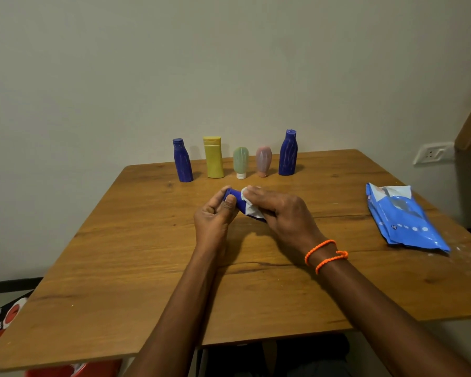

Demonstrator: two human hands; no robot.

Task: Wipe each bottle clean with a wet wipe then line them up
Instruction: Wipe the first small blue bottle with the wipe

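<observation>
Five bottles stand upright in a row along the far edge of the wooden table (147,240): a blue bottle (183,161), a yellow bottle (213,157), a green tube (240,162) resting on its white cap, a pink tube (263,161) and a taller blue bottle (288,153). Nearer to us than that row, above the table's middle, we hold a sixth blue bottle (236,200) lying sideways. Our left hand (215,213) curls its fingers and thumb round the cap end, while our right hand (280,210) wraps a white wet wipe (252,206) about the body. The two hands are close together. A blue wipes packet (404,217) lies flat toward the table's right edge.
</observation>
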